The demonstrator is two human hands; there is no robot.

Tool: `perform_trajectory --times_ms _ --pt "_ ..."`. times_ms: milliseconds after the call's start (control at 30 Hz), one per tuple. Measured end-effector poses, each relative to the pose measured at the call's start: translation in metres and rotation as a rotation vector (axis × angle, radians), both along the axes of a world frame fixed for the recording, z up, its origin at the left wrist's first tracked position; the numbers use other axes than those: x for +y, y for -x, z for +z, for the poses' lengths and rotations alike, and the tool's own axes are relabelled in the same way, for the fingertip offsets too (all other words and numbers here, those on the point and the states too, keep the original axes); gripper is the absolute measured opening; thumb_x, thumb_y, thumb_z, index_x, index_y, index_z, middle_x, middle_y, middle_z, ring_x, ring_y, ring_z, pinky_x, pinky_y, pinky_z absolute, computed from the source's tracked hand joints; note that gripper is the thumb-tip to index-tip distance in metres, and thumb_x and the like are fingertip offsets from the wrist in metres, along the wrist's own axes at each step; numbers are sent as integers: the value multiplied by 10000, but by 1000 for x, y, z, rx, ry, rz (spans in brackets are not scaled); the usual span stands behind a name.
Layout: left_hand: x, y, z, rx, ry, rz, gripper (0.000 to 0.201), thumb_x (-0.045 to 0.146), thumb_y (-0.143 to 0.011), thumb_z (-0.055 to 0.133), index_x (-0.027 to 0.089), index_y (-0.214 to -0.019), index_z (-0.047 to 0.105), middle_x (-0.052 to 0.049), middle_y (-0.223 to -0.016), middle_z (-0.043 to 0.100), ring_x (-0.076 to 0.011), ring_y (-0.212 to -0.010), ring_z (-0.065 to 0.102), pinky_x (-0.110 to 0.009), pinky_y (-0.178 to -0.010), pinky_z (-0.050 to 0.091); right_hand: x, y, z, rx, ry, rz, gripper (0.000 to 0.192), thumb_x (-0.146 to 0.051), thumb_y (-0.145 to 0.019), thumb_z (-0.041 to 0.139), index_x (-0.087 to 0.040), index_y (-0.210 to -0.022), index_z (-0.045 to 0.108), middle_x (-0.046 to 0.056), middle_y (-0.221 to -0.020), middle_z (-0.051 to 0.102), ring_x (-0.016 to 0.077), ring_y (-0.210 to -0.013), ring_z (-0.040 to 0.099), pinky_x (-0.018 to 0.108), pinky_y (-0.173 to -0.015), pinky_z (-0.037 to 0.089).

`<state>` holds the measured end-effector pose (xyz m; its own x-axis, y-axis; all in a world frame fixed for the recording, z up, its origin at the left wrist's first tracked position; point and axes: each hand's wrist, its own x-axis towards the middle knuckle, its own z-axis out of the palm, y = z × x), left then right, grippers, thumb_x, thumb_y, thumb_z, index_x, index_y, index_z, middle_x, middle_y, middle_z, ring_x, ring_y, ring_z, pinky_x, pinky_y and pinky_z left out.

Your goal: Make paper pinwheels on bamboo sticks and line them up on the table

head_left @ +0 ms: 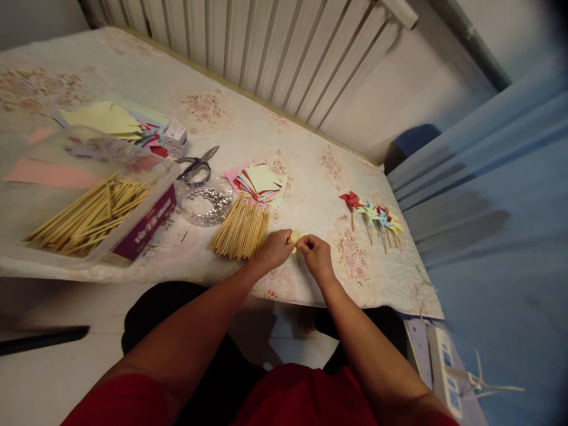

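My left hand (275, 248) and my right hand (316, 253) meet over the near edge of the cloth-covered table (284, 136), both pinching a small pale yellow paper piece (296, 238). Just left of my left hand lies a loose bundle of wooden sticks (242, 228). Behind it sits a stack of cut coloured paper squares (260, 180). To the right, several finished paper pinwheels on sticks (375, 218) lie in a row.
A clear box of wooden sticks (91, 216) stands at the left, a round dish of shiny pins (206, 204) and scissors (197, 165) beside it. Coloured paper sheets (106, 118) lie farther back. A power strip (444, 367) lies on the floor at right.
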<state>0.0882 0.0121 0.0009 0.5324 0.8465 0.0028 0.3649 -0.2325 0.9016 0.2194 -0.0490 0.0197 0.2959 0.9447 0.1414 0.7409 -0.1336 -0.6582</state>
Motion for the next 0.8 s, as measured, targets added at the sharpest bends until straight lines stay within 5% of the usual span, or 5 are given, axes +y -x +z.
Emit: perform_trajectory --times_ms 167,400,633,800 --pt "0 0 -2 -20 0 -7 126 158 -789 476 144 -730 587 -1 -683 580 -120 -639 458 -248 -570 282 -1 -5 11 -246 -83 276 161 -207 -808 487 -199 -722 624 59 -772 625 202 -812 552 317 -780 417" --pt "1 1 3 -12 33 0 123 157 -787 478 144 -711 573 6 -667 563 -119 -641 452 -243 -569 282 4 -1 1 76 61 -44 113 -231 -725 523 -196 -641 590 -7 -630 591 156 -614 533 265 -613 413" --pt "2 2 4 -29 15 -14 123 164 -793 476 147 -725 576 11 -668 562 -121 -645 450 -244 -574 287 3 -4 15 -254 -57 295 149 -190 -804 499 -200 -709 613 56 -772 626 197 -799 548 309 -764 416" --pt "2 3 6 -2 33 1 120 160 -791 485 137 -729 585 1 -684 578 -119 -642 457 -247 -583 300 7 -2 4 1 68 -8 117 -207 -737 519 -199 -633 573 -9 -625 586 153 -608 521 260 -609 404"
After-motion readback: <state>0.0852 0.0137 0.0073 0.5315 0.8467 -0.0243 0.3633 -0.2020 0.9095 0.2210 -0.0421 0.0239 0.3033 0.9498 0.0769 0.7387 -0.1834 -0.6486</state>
